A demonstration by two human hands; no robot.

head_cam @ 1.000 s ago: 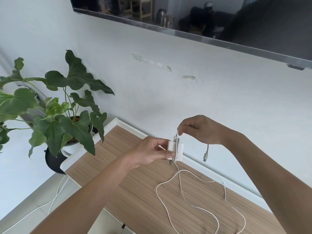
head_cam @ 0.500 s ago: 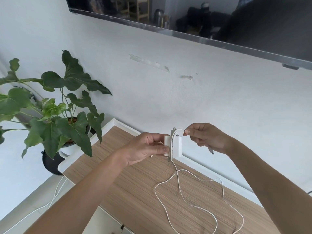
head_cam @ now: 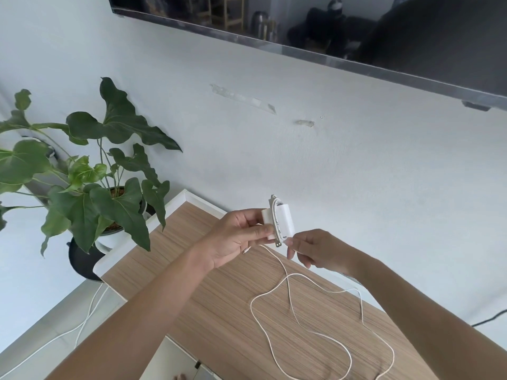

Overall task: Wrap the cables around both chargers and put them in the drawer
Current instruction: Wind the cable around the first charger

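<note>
From the head camera, the left hand [head_cam: 236, 237] holds a white charger [head_cam: 278, 223] up above the wooden counter [head_cam: 219, 311], its fingers [head_cam: 263, 231] closed on the block's left side. Turns of white cable [head_cam: 288, 294] already lie around the charger's body. The right hand [head_cam: 315, 250] sits just beside the charger's lower right corner, its fingers [head_cam: 295, 242] pinched shut on the cable where it leaves the block.

Half a second ago the right hand was at the top of the charger, and a second ago above it, with the cable's plug dangling by the wrist. Now it has come over the top and down the far side, so another turn has been laid on. The plug is no longer visible.

That means wrapping of this charger is under way but far from done, as I judge it: a long run of cable trails from under the charger and lies in loose loops on the counter, reaching out of the picture at the bottom. Many more turns are needed before the slack is taken up.

Only one charger shows in this view; the second is not visible, nor can I make out the drawer with certainty. A potted plant [head_cam: 90, 182] stands to the left of the counter.
</note>
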